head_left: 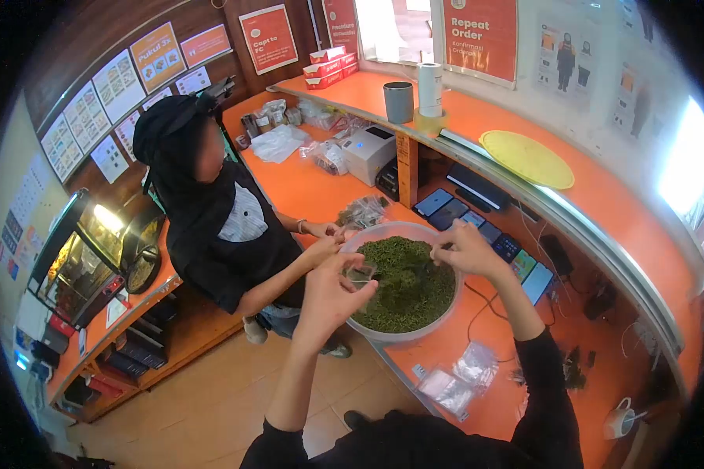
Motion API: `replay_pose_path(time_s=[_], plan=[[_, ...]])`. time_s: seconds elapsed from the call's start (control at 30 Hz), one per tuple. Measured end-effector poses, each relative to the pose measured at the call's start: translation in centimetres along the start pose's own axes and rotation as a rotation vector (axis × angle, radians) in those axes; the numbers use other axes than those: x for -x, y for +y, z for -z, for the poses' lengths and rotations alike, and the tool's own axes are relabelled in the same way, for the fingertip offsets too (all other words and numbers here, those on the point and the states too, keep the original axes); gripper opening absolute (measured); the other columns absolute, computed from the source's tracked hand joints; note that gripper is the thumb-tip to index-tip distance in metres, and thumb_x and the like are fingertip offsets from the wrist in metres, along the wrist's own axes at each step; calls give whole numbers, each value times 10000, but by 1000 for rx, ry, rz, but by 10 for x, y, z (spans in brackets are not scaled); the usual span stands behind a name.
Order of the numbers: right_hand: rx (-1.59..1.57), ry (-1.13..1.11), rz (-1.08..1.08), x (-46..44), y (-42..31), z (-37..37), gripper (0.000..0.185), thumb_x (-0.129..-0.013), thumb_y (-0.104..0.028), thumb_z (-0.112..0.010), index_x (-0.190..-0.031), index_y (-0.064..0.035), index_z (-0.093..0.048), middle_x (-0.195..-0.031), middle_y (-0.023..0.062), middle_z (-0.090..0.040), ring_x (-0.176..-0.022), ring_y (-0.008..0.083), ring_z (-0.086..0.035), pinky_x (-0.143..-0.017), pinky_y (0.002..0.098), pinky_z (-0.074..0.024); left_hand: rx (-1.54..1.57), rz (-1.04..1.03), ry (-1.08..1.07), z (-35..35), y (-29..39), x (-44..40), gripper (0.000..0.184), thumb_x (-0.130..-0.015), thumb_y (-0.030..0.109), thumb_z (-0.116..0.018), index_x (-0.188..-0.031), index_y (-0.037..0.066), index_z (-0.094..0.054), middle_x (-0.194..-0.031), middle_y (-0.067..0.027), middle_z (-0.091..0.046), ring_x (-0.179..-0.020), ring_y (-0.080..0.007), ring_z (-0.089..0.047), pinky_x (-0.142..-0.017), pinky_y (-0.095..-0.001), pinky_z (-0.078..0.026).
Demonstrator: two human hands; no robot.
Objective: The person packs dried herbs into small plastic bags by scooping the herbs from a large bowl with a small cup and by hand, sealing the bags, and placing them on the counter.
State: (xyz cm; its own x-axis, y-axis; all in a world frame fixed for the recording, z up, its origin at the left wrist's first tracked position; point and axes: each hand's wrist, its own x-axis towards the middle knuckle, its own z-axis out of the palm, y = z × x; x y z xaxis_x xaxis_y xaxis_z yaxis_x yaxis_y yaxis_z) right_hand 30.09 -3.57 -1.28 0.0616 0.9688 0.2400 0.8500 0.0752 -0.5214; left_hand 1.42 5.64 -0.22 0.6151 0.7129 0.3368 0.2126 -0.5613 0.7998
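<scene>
A large clear tub (421,334) of chopped green herb (403,293) sits on the orange counter in front of me. Over its left rim, my left hand (330,297) pinches a small clear plastic bag (361,273) between thumb and fingers. My right hand (468,248) is closed above the tub's right side, fingertips pointing down toward the herb. Whatever those fingers hold is too small and dark to make out. Beyond the tub lie several small filled plastic bags (364,211).
A co-worker (219,211) stands at left, hands (325,241) close to the tub's left edge. Several phones (489,230) line the counter at right. Clear empty bags (460,379) lie nearer me, a white mug (619,418) at far right. A raised shelf holds a yellow lid (526,159).
</scene>
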Motion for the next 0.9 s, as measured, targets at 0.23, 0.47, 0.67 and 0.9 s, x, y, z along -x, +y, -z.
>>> replay_pose_path(time_s=[0.23, 0.47, 0.67, 0.9], plan=[[308, 292, 135, -8, -50, 42, 104, -764, -198, -669, -749, -106, -715, -708, 24, -611, -804, 249, -479, -750, 400, -348, -215, 52, -192, -34, 7, -32, 584, -665, 297, -812, -1110, -54, -672, -1032, -220, -704, -1001, -332, -682, -893, -386, -528], [547, 502, 453, 5, -82, 17, 115, -727, -151, -754, -780, -73, -689, -790, 64, -558, -839, 241, -507, -714, 373, -376, -231, -28, -169, -51, -3, -45, 613, -671, 265, -812, -1150, -76, -641, -1039, -237, -695, -986, -335, -685, -878, -388, -529], [508, 597, 331, 24, -89, 34, 108, -708, -122, -744, -787, -67, -694, -801, 55, -564, -811, 244, -518, -680, 388, -394, -195, 25, -20, -37, -13, -30, 542, -708, 204, -797, -1152, -58, -631, -1011, -205, -696, -789, -273, -695, -766, -378, -542], [551, 165, 187, 26, -58, -48, 239, -696, -174, -764, -881, -33, -709, -966, 119, -615, -992, 289, -554, -846, 369, -410, -173, -67, 94, -19, 0, -25, 447, -776, 185, -817, -1105, -45, -620, -950, -127, -691, -603, -101, -636, -547, -247, -493]])
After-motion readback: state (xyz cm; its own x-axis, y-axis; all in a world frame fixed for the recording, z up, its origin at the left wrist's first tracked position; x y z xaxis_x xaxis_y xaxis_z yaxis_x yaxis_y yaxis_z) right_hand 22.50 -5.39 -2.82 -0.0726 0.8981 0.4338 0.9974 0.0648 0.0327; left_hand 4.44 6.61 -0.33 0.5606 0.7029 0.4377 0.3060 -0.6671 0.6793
